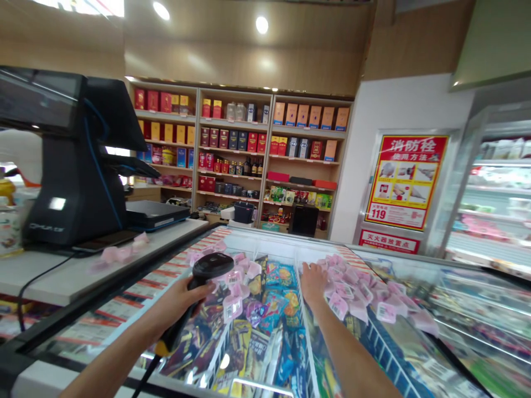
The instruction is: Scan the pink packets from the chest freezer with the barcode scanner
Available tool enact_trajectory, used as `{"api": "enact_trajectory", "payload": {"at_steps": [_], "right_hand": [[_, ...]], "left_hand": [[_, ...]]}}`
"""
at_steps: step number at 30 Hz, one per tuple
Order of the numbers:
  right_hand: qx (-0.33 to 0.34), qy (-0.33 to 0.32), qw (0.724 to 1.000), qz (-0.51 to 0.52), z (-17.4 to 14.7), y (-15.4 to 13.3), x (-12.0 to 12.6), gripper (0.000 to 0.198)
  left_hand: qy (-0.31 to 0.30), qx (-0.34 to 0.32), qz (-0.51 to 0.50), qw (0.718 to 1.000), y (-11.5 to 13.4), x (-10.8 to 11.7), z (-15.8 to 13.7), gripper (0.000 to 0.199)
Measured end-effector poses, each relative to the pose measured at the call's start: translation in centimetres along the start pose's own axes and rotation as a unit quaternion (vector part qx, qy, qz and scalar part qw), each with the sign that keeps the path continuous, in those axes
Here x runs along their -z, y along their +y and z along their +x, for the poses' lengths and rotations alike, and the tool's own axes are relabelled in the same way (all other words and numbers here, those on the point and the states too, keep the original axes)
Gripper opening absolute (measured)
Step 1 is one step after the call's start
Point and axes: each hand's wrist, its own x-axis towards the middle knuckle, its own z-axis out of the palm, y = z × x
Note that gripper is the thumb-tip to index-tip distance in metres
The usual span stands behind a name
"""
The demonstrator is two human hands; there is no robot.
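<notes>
My left hand [191, 297] is wrapped around the handle of a black barcode scanner [212, 266], whose head points forward over the freezer. A cable trails from the handle's yellow-tipped lower end. My right hand [314, 282] rests palm down at the freezer's middle divider, fingers apart and holding nothing visible. Beside it on the right lies a spread of small pink packs [346, 284] with white barcode labels. More pink packs [233, 304] lie just right of the scanner. Under the glass are bagged ice creams [282, 298] in blue, brown and yellow wrappers, sorted by white wire baskets [309, 354].
A black checkout terminal [74, 182] stands on the white counter [45, 276] at left, near a flat black scale [155, 213] and a few pink packs [122, 254]. Shelves of boxed bottles [236, 141] line the back. A red-and-yellow fire hydrant poster [406, 182] hangs at right.
</notes>
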Motion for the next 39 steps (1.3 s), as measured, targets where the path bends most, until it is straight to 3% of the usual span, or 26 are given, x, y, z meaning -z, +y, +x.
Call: {"api": "enact_trajectory", "payload": {"at_steps": [2,4,7,10,14,17,20,23,26,29,32,36,39], "right_hand": [[0.023,0.002,1.000,0.020,0.1,-0.9,0.1,0.038],[0.100,-0.011,0.993,0.068,0.2,-2.8,0.3,0.043],[0.235,-0.048,0.961,0.134,0.2,-6.8,0.5,0.044],[0.283,-0.090,0.939,0.175,0.3,-10.3,0.3,0.044],[0.218,-0.137,0.929,0.265,0.4,-12.3,-0.3,0.038],[0.154,-0.129,0.924,0.324,0.5,-11.7,-0.5,0.028],[0.060,-0.106,0.902,0.414,0.8,-10.2,-0.5,0.026],[-0.060,-0.097,0.846,0.520,1.2,-8.6,-0.5,0.020],[-0.161,-0.124,0.751,0.628,1.3,-7.5,-0.3,0.033],[-0.220,-0.148,0.653,0.709,1.1,-6.8,0.2,0.034],[-0.249,-0.162,0.581,0.758,0.8,-6.3,0.8,0.030],[-0.260,-0.173,0.538,0.783,0.6,-5.9,1.1,0.029],[-0.256,-0.170,0.551,0.776,0.5,-5.5,1.1,0.032]], "left_hand": [[0.002,0.004,-0.006,1.000,0.1,0.4,-0.3,0.039],[0.001,0.003,-0.008,1.000,0.0,0.7,-0.5,0.038],[0.010,0.000,-0.010,1.000,-0.4,0.6,-0.4,0.039],[0.016,-0.005,-0.013,1.000,-0.9,0.5,-0.3,0.039],[0.012,-0.024,-0.008,1.000,-1.8,0.6,0.1,0.039],[0.015,-0.032,-0.011,0.999,-2.3,0.7,0.5,0.042],[0.008,-0.035,-0.013,0.999,-2.4,0.5,0.6,0.044],[-0.016,-0.032,-0.020,0.999,-1.8,-0.1,0.3,0.043],[-0.055,-0.033,-0.020,0.998,-0.6,-0.9,-0.3,0.039],[-0.076,-0.033,-0.006,0.997,0.7,-1.9,-0.9,0.036],[-0.078,-0.021,-0.002,0.997,1.7,-2.8,-1.3,0.034],[-0.075,-0.020,0.021,0.997,2.4,-3.5,-1.5,0.031],[-0.082,-0.033,0.040,0.995,2.3,-3.8,-1.1,0.033]]}}
